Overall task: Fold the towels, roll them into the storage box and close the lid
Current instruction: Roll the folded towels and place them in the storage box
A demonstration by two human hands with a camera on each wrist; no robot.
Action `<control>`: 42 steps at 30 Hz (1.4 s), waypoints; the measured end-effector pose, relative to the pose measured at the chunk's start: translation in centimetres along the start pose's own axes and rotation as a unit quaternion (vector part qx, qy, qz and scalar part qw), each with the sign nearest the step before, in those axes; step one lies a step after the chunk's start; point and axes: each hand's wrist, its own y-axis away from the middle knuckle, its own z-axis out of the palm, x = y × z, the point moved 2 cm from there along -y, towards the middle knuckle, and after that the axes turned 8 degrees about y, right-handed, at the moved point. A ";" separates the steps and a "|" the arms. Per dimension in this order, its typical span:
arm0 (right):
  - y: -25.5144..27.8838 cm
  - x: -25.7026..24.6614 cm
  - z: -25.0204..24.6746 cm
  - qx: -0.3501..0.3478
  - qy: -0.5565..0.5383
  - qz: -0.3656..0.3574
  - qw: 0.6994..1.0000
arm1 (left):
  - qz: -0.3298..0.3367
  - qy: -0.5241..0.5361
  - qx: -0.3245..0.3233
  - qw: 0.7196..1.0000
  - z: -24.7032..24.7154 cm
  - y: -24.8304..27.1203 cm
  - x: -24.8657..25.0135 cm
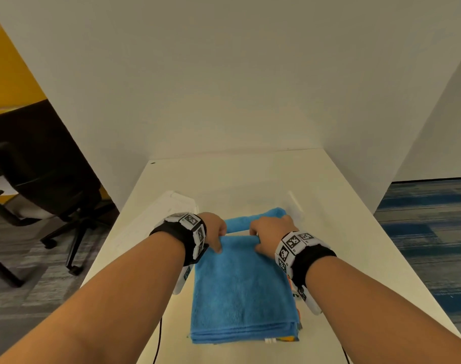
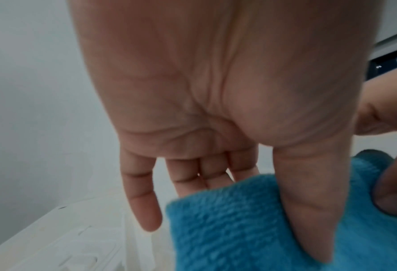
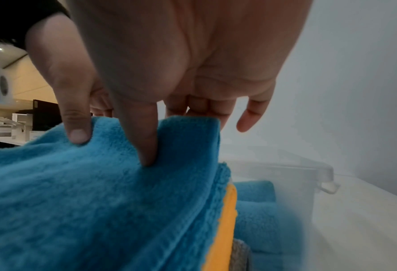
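Left hand and right hand, frame centre, each pinch the far edge of the folded blue towel, thumbs on top, fingers beneath.

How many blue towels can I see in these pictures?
2: a folded blue towel on the stack near the table's edge, and a rolled blue towel behind it in the clear box. The stack may hide more.
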 end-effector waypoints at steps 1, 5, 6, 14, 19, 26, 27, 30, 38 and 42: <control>0.1 -0.1 -0.1 0.016 -0.004 -0.002 1.000 | 0.005 0.001 0.018 1.000 0.1 0.2 -0.1; 0.8 -0.5 -0.7 0.074 -0.018 -0.008 0.997 | 0.018 0.002 0.072 0.997 0.0 1.1 -0.8; 0.9 -0.6 -0.8 0.080 -0.009 -0.015 0.997 | 0.021 0.002 0.077 0.997 0.1 1.2 -0.9; 1.7 -1.5 0.4 0.012 0.052 -0.045 0.998 | 0.029 -0.040 -0.004 0.999 2.1 1.9 -0.5; 2.1 -1.5 0.8 -0.027 0.019 -0.019 0.999 | 0.009 0.068 0.011 0.998 2.9 2.2 -1.3; 2.2 -1.7 1.8 -0.019 -0.018 0.003 1.000 | 0.003 0.066 0.052 0.996 4.0 2.4 -1.9; 2.3 -1.8 1.9 -0.020 -0.018 0.004 1.000 | 0.007 0.050 0.040 0.998 4.1 2.5 -1.7; 2.3 -2.2 1.7 -0.013 -0.004 0.003 1.000 | 0.016 0.021 0.028 0.999 4.1 2.6 -1.2; 2.8 -2.0 0.5 0.054 -0.043 0.013 0.998 | 0.049 0.058 0.103 0.992 3.7 3.0 -1.2; 3.3 -2.7 0.8 0.037 -0.004 -0.015 0.999 | 0.057 -0.005 0.082 0.995 4.7 2.8 -0.4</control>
